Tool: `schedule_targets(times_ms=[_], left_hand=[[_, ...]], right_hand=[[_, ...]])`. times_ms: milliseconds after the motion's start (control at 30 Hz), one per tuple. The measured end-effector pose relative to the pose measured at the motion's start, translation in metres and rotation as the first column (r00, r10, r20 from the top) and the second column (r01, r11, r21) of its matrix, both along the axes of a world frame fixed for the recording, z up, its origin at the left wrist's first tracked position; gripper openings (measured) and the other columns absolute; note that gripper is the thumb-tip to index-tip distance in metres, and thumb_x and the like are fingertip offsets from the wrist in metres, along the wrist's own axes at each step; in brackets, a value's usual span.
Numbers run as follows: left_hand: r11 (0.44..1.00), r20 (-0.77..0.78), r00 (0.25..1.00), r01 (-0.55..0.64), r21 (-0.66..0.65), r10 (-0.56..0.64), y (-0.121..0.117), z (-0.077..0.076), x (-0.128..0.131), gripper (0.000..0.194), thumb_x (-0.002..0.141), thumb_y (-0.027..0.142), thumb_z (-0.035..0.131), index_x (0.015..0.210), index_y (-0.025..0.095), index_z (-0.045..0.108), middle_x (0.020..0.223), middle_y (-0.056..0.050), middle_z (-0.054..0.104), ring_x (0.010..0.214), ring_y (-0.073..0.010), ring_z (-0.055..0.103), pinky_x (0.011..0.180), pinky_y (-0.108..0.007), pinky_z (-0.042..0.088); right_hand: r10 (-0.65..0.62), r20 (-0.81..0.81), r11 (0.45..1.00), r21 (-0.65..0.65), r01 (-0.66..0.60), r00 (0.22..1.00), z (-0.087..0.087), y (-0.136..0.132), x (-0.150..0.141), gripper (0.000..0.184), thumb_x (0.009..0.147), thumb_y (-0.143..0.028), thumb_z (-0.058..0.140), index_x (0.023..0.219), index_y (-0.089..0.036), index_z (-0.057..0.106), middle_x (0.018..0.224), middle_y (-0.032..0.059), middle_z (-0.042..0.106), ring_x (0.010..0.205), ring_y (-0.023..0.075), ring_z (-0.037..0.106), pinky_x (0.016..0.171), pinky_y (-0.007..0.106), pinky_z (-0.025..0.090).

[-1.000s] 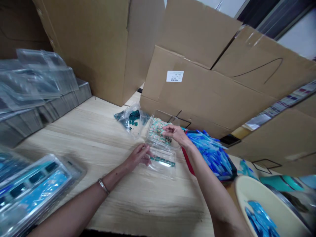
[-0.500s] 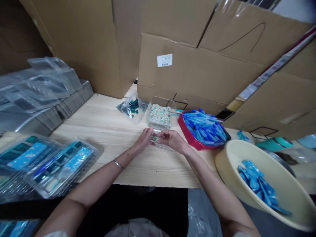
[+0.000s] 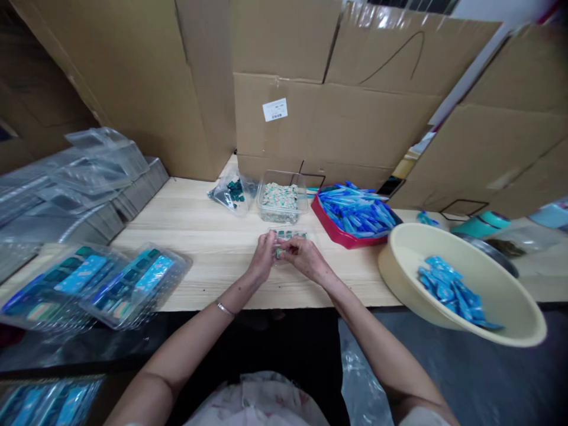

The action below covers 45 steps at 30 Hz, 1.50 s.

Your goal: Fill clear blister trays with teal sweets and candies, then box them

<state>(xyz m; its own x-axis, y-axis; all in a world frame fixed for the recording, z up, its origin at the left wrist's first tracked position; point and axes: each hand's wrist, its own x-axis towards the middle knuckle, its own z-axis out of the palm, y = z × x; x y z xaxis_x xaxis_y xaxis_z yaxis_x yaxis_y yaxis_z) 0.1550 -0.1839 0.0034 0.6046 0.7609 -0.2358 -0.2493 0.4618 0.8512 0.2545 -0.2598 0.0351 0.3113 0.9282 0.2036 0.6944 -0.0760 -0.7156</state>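
A clear plastic tray [image 3: 293,234] lies on the table in front of me, with a row of small green pieces along its far side. My left hand [image 3: 263,258] grips the tray's left side, thumb and fingers closed. Over the tray's near part, my right hand [image 3: 307,258] is closed in a pinch on a small pale green piece [image 3: 279,253], mostly covered by the fingertips. Just beyond stands a clear tub [image 3: 281,216] of small white-and-green pieces. To its left lies a clear bag [image 3: 235,190] with dark green blocks.
A red tray [image 3: 333,231] piled with blue sticks stands right of the tub. Further right is a cream basin [image 3: 390,260] holding blue packets. At left are filled clear packs [image 3: 142,284] and stacked empty plastic shells [image 3: 110,195]. Cardboard [image 3: 319,130] walls the back.
My view has shifted, and more of the tray's green row shows beyond my fingers. Both hands stay at the tray, the right one still pinching over it.
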Motion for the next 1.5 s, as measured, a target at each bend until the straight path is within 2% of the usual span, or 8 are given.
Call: schedule_targets(times_ms=[533,633,767,967,1133,1300,1400,1500], left_hand=[[0.997,0.038,0.998,0.054,-0.049,-0.052,-0.027,-0.02,-0.01,0.039,0.079,0.051,0.055,0.096,0.016,0.054,0.081,-0.003,0.059,0.072,-0.0132,0.058,0.06,-0.023,0.043],[0.999,0.063,0.998,0.016,-0.045,-0.013,-0.029,-0.02,-0.01,0.038,0.079,0.051,0.056,0.094,0.016,0.054,0.081,-0.003,0.06,0.074,-0.0139,0.058,0.062,-0.024,0.044],[0.997,0.077,0.997,-0.018,-0.079,0.024,-0.03,-0.022,-0.009,0.037,0.078,0.051,0.057,0.091,0.016,0.054,0.079,-0.002,0.06,0.071,-0.0134,0.058,0.061,-0.024,0.044],[0.987,0.132,0.989,0.085,-0.136,-0.067,-0.029,-0.029,-0.012,0.033,0.078,0.046,0.06,0.086,0.014,0.058,0.075,-0.002,0.061,0.065,-0.0113,0.057,0.059,-0.023,0.043],[0.97,0.187,0.96,0.227,-0.086,-0.208,-0.027,-0.032,-0.017,0.038,0.076,0.049,0.061,0.084,0.012,0.062,0.078,-0.006,0.065,0.067,-0.0133,0.059,0.058,-0.023,0.044],[0.951,0.197,0.936,0.305,-0.043,-0.291,-0.029,-0.03,-0.019,0.039,0.076,0.048,0.061,0.086,0.011,0.065,0.08,-0.008,0.066,0.069,-0.014,0.059,0.06,-0.024,0.044],[0.937,0.198,0.923,0.347,-0.05,-0.331,-0.03,-0.031,-0.018,0.038,0.077,0.047,0.06,0.087,0.01,0.065,0.079,-0.007,0.066,0.067,-0.013,0.058,0.058,-0.023,0.043],[0.938,0.192,0.927,0.339,-0.069,-0.321,-0.029,-0.032,-0.018,0.036,0.078,0.046,0.06,0.089,0.012,0.065,0.08,-0.006,0.065,0.067,-0.0127,0.058,0.058,-0.022,0.043]], right_hand=[[0.235,0.157,0.97,-0.106,-0.22,0.959,0.01,-0.031,-0.004,0.016,0.074,-0.01,0.056,0.082,-0.018,0.067,0.074,0.0009,0.062,0.065,0.0114,0.053,0.062,0.022,0.038],[0.203,0.098,0.977,-0.077,-0.196,0.974,0.007,-0.034,-0.008,0.024,0.075,-0.01,0.055,0.094,-0.019,0.068,0.079,0.0014,0.065,0.066,0.0119,0.055,0.064,0.022,0.039],[0.108,0.069,0.993,-0.061,-0.104,0.992,0.002,-0.035,-0.013,0.017,0.076,-0.011,0.057,0.082,-0.018,0.07,0.076,0.0024,0.066,0.067,0.0134,0.058,0.064,0.023,0.041],[0.24,0.206,0.971,-0.072,-0.229,0.949,0.004,-0.036,-0.016,0.016,0.078,-0.007,0.057,0.083,-0.017,0.068,0.083,0.0053,0.064,0.078,0.0161,0.058,0.072,0.027,0.043],[0.489,0.286,0.87,-0.097,-0.483,0.824,0.005,-0.038,-0.009,0.018,0.082,-0.007,0.051,0.088,-0.016,0.067,0.094,0.0094,0.062,0.091,0.0182,0.057,0.08,0.029,0.044],[0.496,0.339,0.866,-0.128,-0.483,0.799,0.005,-0.038,-0.005,0.018,0.083,-0.01,0.051,0.084,-0.016,0.067,0.096,0.0099,0.06,0.094,0.0196,0.054,0.08,0.03,0.043],[0.577,0.256,0.815,-0.131,-0.564,0.776,0.006,-0.037,-0.002,0.019,0.083,-0.009,0.051,0.08,-0.017,0.068,0.094,0.0078,0.061,0.093,0.0177,0.055,0.08,0.028,0.043],[0.553,0.188,0.833,-0.121,-0.54,0.812,0.008,-0.037,0.003,0.017,0.084,-0.013,0.053,0.086,-0.017,0.069,0.092,0.0069,0.061,0.087,0.0161,0.057,0.076,0.026,0.044]])
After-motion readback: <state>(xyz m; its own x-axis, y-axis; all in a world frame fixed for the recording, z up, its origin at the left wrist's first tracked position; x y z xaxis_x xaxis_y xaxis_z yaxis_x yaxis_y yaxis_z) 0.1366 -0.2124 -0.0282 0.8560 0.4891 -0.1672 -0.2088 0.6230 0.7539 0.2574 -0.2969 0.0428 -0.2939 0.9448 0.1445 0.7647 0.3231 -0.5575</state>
